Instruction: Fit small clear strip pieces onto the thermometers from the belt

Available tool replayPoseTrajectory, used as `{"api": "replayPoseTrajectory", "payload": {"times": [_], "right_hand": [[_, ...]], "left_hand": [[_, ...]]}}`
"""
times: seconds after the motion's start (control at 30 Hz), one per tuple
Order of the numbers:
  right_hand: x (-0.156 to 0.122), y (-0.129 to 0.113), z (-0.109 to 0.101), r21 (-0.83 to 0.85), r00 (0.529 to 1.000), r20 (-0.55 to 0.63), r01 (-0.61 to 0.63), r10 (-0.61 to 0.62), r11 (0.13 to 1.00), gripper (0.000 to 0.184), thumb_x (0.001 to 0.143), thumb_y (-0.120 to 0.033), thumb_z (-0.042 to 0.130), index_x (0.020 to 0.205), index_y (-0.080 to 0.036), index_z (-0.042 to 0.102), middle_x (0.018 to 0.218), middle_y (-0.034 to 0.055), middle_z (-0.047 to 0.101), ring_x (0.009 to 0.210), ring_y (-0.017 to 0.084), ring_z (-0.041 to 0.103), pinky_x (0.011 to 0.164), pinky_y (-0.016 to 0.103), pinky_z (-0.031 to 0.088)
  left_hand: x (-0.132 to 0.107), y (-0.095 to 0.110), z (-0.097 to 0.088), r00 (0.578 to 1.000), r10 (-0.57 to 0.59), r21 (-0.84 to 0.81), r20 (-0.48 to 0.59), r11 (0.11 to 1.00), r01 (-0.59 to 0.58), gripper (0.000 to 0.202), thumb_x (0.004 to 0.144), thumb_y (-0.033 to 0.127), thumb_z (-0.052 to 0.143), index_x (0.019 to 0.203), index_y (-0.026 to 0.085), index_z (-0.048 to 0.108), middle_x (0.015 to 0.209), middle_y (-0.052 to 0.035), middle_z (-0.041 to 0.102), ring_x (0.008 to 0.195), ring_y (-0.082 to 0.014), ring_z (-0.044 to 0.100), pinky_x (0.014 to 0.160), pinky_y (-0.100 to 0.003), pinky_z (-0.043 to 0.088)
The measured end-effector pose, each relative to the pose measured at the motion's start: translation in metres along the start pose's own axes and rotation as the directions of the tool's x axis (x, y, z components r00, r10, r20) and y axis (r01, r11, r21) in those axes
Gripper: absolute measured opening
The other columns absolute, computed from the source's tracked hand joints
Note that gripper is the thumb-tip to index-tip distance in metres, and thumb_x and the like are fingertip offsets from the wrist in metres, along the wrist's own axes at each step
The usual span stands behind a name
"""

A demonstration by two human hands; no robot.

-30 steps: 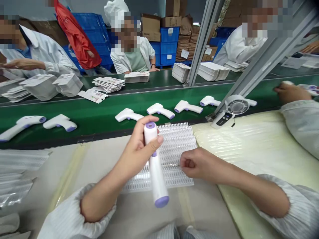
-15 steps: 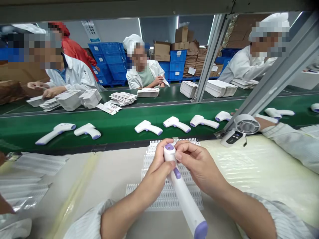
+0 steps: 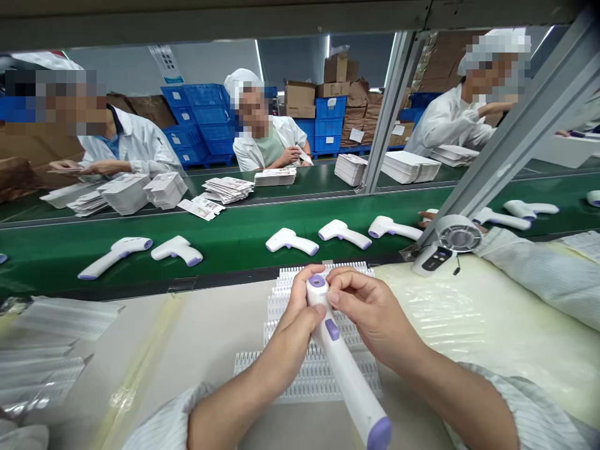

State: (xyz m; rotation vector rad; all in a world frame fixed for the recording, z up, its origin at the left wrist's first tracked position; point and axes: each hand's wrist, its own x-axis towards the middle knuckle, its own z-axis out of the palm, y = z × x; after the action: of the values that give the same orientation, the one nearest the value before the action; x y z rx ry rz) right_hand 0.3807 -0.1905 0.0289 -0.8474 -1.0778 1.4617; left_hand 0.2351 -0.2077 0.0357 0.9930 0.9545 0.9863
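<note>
Thermometer gun [image 3: 349,378] clasped in left hand [image 3: 295,325], I'd brace it; right hand [image 3: 377,309] touches its nose [image 3: 317,281], whether pinching, I can't tell.

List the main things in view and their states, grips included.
White device: held, tilted, purple base nearest camera
Left grip: closed around device
Right grip: pinched at device's far end; contents hidden
Belt devices: lying down
White strips: laid out, partly covered
Fan: on or off unclear
Blue crates: stacked
</note>
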Motion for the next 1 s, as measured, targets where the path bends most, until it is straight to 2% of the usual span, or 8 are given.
{"api": "replayPoseTrajectory", "payload": {"times": [0.2, 0.47, 0.6, 0.77, 0.9, 1.0], "right_hand": [[0.0, 0.001, -0.001, -0.01, 1.0, -0.001, 0.016, -0.016, 1.0, 0.013, 0.075, -0.027, 0.08, 0.067, -0.022, 0.072, 0.088, 0.0016, 0.063, 0.087, 0.02, 0.058, 0.081, 0.033, 0.046], [0.001, 0.003, -0.002, -0.037, 0.999, -0.001, 0.034, -0.034, 0.999, 0.011, 0.076, -0.026, 0.079, 0.068, -0.023, 0.072, 0.088, 0.0012, 0.063, 0.086, 0.019, 0.058, 0.081, 0.033, 0.046], [0.001, 0.002, -0.002, -0.044, 0.999, -0.004, 0.037, -0.037, 0.998, 0.011, 0.076, -0.026, 0.079, 0.068, -0.023, 0.072, 0.087, 0.001, 0.063, 0.085, 0.019, 0.058, 0.08, 0.033, 0.046], [0.001, 0.003, -0.001, -0.041, 0.999, -0.015, 0.044, -0.044, 0.998, 0.013, 0.076, -0.027, 0.08, 0.068, -0.022, 0.071, 0.086, 0.0006, 0.064, 0.083, 0.018, 0.058, 0.078, 0.032, 0.047], [0.001, 0.004, -0.001, 0.005, 0.999, -0.028, 0.015, -0.015, 1.0, 0.016, 0.074, -0.029, 0.085, 0.069, -0.022, 0.071, 0.084, 0.0002, 0.066, 0.082, 0.017, 0.059, 0.075, 0.03, 0.048], [0.003, 0.002, -0.001, 0.128, 0.996, -0.019, -0.079, 0.082, 0.989, 0.026, 0.066, -0.032, 0.093, 0.071, -0.022, 0.069, 0.082, -0.001, 0.066, 0.077, 0.015, 0.06, 0.072, 0.028, 0.049]], "left_hand": [[0.0, 0.001, 0.0, 1.0, 0.005, -0.006, 0.007, 1.0, -0.005, 0.051, 0.083, 0.03, 0.058, 0.134, 0.031, 0.047, 0.119, -0.0012, 0.057, 0.094, -0.019, 0.052, 0.082, -0.029, 0.04], [0.0, -0.003, -0.003, 1.0, 0.019, 0.047, -0.005, 0.999, -0.018, 0.053, 0.084, 0.031, 0.057, 0.136, 0.031, 0.048, 0.127, -0.0039, 0.056, 0.109, -0.0241, 0.055, 0.097, -0.035, 0.041], [0.001, -0.004, -0.003, 0.999, 0.04, 0.052, 0.001, 0.998, -0.04, 0.046, 0.092, 0.042, 0.057, 0.136, 0.031, 0.047, 0.13, -0.005, 0.055, 0.116, -0.0258, 0.054, 0.101, -0.037, 0.04], [0.003, -0.009, -0.009, 0.999, 0.042, 0.143, 0.034, 0.989, -0.047, 0.045, 0.097, 0.055, 0.053, 0.136, 0.034, 0.044, 0.134, -0.0042, 0.05, 0.121, -0.0262, 0.05, 0.106, -0.038, 0.037], [0.004, -0.012, -0.014, 0.997, 0.058, 0.163, 0.048, 0.984, -0.065, 0.044, 0.098, 0.057, 0.052, 0.135, 0.034, 0.045, 0.128, -0.0042, 0.051, 0.116, -0.0254, 0.051, 0.101, -0.037, 0.04], [0.005, -0.014, -0.017, 0.994, 0.082, 0.166, 0.067, 0.982, -0.092, 0.044, 0.098, 0.055, 0.052, 0.135, 0.032, 0.046, 0.123, -0.0054, 0.053, 0.109, -0.0244, 0.053, 0.093, -0.035, 0.043]]}}
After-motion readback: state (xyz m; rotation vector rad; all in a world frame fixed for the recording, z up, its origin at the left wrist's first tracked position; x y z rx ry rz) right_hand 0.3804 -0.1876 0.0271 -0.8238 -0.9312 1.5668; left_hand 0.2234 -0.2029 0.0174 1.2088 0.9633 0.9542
